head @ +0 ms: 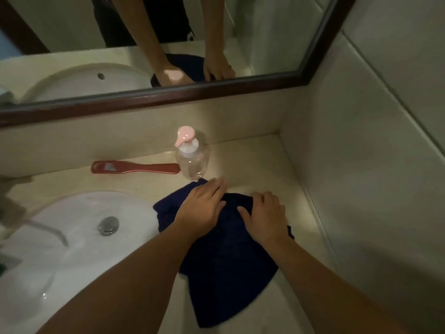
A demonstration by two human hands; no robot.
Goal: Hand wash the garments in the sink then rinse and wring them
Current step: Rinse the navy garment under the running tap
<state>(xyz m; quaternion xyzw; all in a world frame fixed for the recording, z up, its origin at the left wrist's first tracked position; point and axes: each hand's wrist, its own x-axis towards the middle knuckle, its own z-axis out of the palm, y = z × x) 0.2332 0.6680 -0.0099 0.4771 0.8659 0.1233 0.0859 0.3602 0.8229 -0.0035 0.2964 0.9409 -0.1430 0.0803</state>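
One bench [252, 160] runs under one dark-framed mirror [168, 92], with one white sink [72, 213] set in its left part. One dark blue garment [228, 273] lies on the bench just right of the sink, its left edge at the sink's rim. Two grips rest on the garment's far end - the left grip [202, 208] flat with fingers straight, the right grip [265, 213] palm down with fingers slightly bent, neither clasping cloth. One red brush [134, 168] and one clear pump bottle [191, 160] sit near the bench's back edge - touching.
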